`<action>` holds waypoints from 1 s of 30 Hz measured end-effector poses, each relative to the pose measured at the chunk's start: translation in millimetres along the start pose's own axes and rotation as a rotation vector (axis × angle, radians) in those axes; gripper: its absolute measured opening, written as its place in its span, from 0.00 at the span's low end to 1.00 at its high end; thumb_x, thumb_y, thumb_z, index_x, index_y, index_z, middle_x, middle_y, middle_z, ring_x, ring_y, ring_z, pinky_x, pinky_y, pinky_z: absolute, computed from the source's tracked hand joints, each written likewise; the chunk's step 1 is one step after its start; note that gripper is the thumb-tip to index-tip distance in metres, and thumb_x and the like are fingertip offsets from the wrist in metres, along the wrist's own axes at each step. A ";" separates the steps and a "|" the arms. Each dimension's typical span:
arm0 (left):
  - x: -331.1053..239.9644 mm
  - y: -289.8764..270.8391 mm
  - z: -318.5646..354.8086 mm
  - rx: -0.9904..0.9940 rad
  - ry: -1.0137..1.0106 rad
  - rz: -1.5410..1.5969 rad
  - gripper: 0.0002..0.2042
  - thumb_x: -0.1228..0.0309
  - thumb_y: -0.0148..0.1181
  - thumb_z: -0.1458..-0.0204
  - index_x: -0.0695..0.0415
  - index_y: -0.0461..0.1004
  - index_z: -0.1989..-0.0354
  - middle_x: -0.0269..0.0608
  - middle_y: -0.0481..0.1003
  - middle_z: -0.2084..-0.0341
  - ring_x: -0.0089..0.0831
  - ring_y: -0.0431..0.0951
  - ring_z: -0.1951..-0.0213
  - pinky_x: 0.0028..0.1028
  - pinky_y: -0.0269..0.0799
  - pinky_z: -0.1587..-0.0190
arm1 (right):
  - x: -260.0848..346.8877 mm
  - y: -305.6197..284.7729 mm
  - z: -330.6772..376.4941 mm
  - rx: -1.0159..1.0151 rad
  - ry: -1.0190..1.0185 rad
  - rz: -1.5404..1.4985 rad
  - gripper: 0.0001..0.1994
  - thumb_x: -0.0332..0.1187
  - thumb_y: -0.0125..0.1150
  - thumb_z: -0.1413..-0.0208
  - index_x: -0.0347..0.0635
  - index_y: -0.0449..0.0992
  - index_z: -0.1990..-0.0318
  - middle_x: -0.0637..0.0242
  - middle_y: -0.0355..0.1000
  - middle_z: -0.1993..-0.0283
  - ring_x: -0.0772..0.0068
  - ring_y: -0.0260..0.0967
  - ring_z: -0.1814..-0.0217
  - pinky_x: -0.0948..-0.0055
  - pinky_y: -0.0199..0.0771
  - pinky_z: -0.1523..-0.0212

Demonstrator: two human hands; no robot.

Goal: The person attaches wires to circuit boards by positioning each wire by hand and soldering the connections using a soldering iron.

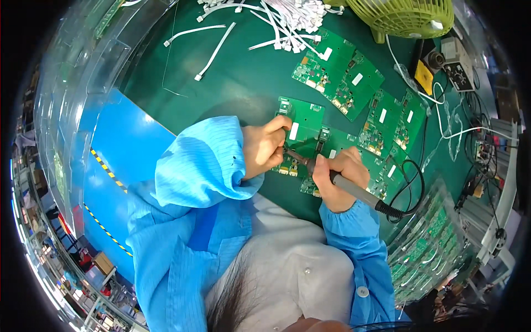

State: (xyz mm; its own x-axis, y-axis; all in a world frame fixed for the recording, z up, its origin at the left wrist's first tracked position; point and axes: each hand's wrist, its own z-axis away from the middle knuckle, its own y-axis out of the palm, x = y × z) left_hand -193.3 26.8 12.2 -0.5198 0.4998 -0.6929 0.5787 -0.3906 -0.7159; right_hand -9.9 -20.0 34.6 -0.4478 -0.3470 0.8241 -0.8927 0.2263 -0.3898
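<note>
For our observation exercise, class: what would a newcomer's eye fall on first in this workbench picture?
Probably the two hands at the centre: the right hand grips a soldering iron, its tip down on a green circuit board that the left hand steadies. More green boards fan out on the dark green mat beyond. At the top edge lie a heap of white cables and a pale green fan.

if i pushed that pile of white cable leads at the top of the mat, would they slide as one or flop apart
The white cable leads would probably flop apart: they are thin, bent strands lying loosely crossed. They look light, so a nudge would likely scatter them on the green mat, as a few strays already lie apart. Small end connectors might snag one another.
</note>
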 end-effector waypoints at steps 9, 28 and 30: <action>2.0 4.4 0.2 -0.018 0.003 -0.021 0.05 0.82 0.55 0.65 0.59 0.66 0.82 0.35 0.68 0.59 0.30 0.67 0.83 0.24 0.65 0.78 | 1.6 -28.4 -9.2 -0.362 0.097 -0.350 0.10 0.20 0.56 0.58 0.44 0.63 0.81 0.69 0.60 0.86 0.76 0.49 0.82 0.73 0.54 0.72; 4.6 0.2 14.1 -0.001 -0.036 0.038 0.03 0.80 0.56 0.55 0.59 0.68 0.75 0.38 0.65 0.55 0.32 0.70 0.77 0.25 0.68 0.72 | -34.7 -148.0 -18.4 -0.938 0.168 -0.065 0.17 0.47 0.52 0.44 0.40 0.73 0.69 0.71 0.60 0.82 0.82 0.57 0.79 0.88 0.57 0.74; 5.1 0.1 13.8 0.002 -0.046 0.047 0.03 0.79 0.56 0.55 0.59 0.68 0.75 0.39 0.65 0.55 0.32 0.70 0.77 0.25 0.68 0.72 | -41.0 -160.7 -17.0 -0.939 0.169 -0.080 0.17 0.47 0.52 0.43 0.39 0.73 0.68 0.71 0.61 0.81 0.82 0.57 0.79 0.87 0.57 0.74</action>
State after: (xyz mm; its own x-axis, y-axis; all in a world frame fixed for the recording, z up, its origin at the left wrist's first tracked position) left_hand -204.6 18.7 7.5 -0.5206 0.4449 -0.7287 0.6014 -0.4146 -0.6829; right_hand 152.8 -26.6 70.5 -0.3077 -0.2737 0.9113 -0.4820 0.8706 0.0986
